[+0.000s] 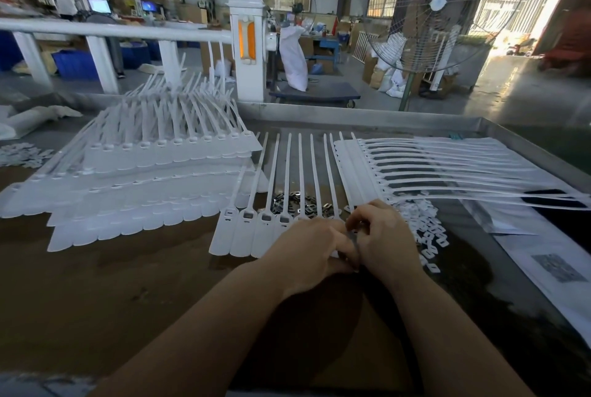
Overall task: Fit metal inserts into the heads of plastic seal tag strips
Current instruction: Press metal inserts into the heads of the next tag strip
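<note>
A joined row of white seal tag strips (246, 230) lies flat in front of me, tails pointing away. Its left heads show dark metal inserts in their square sockets. My left hand (307, 252) covers the row's right end, fingers curled down onto the tags. My right hand (383, 236) meets it there, fingertips pinching a small dark piece that looks like a metal insert (353, 238) over a head. A heap of loose metal inserts (300, 203) lies just behind the hands, under the tails.
Stacked tag sheets (144, 179) fill the left of the table. Another sheet (447, 169) lies at the right with tails pointing right, small white plastic bits (428, 230) beside it. A raised metal rim (351, 116) borders the table; a floor fan (438, 6) stands beyond.
</note>
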Available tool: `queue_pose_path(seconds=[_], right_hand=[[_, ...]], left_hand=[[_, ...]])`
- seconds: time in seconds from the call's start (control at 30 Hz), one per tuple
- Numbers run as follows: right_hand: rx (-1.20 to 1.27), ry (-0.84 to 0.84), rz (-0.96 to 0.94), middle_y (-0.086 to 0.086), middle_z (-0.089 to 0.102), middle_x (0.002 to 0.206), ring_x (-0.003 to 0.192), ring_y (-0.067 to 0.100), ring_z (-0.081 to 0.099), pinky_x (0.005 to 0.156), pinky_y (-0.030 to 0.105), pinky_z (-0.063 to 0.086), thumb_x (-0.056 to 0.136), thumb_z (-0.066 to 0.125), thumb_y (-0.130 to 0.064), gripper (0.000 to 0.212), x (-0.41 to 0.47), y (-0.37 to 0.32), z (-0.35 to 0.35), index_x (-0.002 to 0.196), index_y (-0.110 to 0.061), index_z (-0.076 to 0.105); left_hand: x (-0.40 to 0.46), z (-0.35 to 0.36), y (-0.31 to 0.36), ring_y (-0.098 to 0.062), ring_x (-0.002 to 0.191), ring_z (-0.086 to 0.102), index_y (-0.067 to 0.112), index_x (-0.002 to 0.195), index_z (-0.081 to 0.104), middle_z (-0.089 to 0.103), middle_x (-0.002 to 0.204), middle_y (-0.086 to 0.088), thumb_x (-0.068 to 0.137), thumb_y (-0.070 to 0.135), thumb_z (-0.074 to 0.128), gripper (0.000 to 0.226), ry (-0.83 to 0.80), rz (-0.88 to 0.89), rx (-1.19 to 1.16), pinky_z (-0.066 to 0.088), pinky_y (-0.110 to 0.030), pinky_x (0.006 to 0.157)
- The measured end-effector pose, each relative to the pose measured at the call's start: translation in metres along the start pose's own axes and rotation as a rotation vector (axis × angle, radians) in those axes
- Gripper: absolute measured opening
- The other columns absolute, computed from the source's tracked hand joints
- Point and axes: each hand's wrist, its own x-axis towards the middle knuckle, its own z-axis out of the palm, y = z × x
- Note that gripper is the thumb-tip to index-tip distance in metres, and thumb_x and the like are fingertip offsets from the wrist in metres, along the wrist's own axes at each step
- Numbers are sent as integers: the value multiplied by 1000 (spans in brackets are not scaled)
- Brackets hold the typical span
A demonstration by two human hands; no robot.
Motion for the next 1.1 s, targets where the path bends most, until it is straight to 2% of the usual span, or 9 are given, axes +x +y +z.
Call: queue_pose_path(seconds=[0.17,0.27,0.37,0.47,0.53,0.77,0.83,0.97,1.1], right_hand=[[13,-9,23,-4,50,80,87,18,49,78,31,38,78,55,0,15,1,0,0,73,-8,66],[-9,-16,12,-4,50,80,87,18,50,79,31,40,78,53,4,18,0,0,1,74,-8,66],[-10,-13,-5,-4,50,81,86,18,51,80,33,43,80,53,3,17,0,0,1,75,-8,66],[-10,-7,-19,-5,51,82,87,17,51,82,33,44,81,54,2,18,-1,0,2,75,-9,67],[-15,-9,-18,-6,51,82,88,15,50,83,33,44,81,54,2,18,-1,0,2,76,-10,67],[-2,-7,-9,-7,49,82,88,14,48,84,31,42,81,52,5,21,-1,1,2,76,-11,66],[0,-1,-14,-7,49,81,87,14,48,83,31,42,81,52,5,22,-1,1,2,75,-11,66],[-7,-3,-17,-7,49,81,87,13,48,82,31,43,82,52,5,23,0,2,2,75,-12,66],[-4,-3,-17,-8,49,81,88,13,49,83,32,44,82,51,4,24,1,2,3,74,-14,65]], left_hand=[[-2,7,-1,-2,87,44,17,91,71,56,94,10,86,21,64,9,73,0,-79,34,-15,81],[-4,4,0,5,79,48,26,87,62,50,85,21,90,20,58,8,116,-122,-214,35,-3,73],[-4,-9,-4,4,79,57,32,84,53,58,83,15,94,17,51,18,221,-265,-397,43,-5,70],[-9,-26,-14,-5,74,65,23,87,55,65,83,1,94,10,49,16,399,-396,-624,52,-13,66],[-15,-33,-24,-7,71,67,17,90,58,66,82,-3,94,7,49,14,511,-469,-684,53,-15,64],[-34,-35,-46,-4,62,66,15,86,64,67,76,-6,91,1,54,18,777,-583,-697,52,-11,60],[-37,-34,-46,-6,69,68,11,92,65,68,80,-6,90,2,55,14,801,-594,-704,52,-12,64],[-41,-37,-44,-5,77,68,20,93,66,70,84,-1,90,6,57,17,835,-586,-671,51,-10,68],[-45,-39,-47,-9,82,66,19,101,68,69,90,2,90,9,57,18,843,-630,-565,49,-15,73]])
